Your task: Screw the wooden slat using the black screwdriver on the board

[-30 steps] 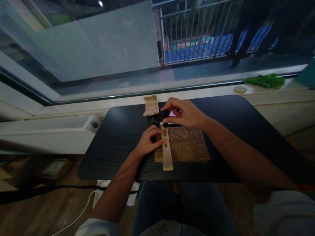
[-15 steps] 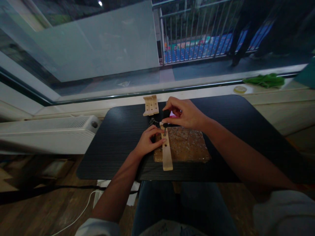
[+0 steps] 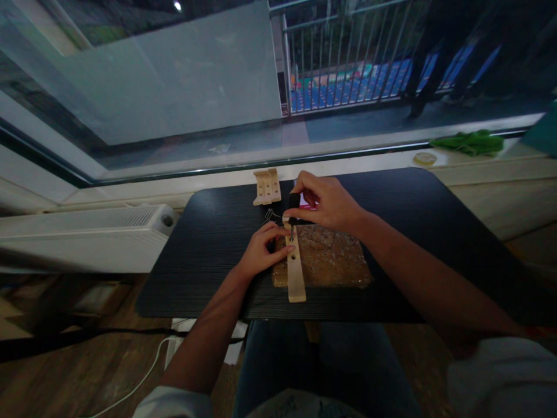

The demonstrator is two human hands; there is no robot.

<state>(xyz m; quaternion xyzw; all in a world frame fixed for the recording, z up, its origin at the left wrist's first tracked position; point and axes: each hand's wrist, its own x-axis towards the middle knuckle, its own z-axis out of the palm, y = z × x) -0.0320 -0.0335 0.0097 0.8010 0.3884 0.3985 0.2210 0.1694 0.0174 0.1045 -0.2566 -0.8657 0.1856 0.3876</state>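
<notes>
My right hand point(image 3: 324, 200) is closed around the black handle of a screwdriver point(image 3: 295, 201). The screwdriver stands upright, its metal shaft reaching down to a hole in a pale wooden strip point(image 3: 296, 278). That strip lies lengthwise across a brown, plastic-wrapped board point(image 3: 333, 255), and its near end sticks out past the board's edge. From the left, my left hand point(image 3: 263, 249) grips the strip between thumb and fingers, close to the screwdriver's tip. Any screw under the tip is too small to make out.
Several similar wooden pieces with holes point(image 3: 267, 187) stand at the back of the black table point(image 3: 191, 255), with loose screws point(image 3: 270, 215) before them. A pink-and-white item point(image 3: 308, 203) lies behind my right hand. Tape point(image 3: 425, 158) and a green cloth point(image 3: 472, 142) rest on the windowsill.
My right hand has shifted its fingers slightly around the screwdriver handle, showing more of it. My left hand, the strip and the board stay where they were.
</notes>
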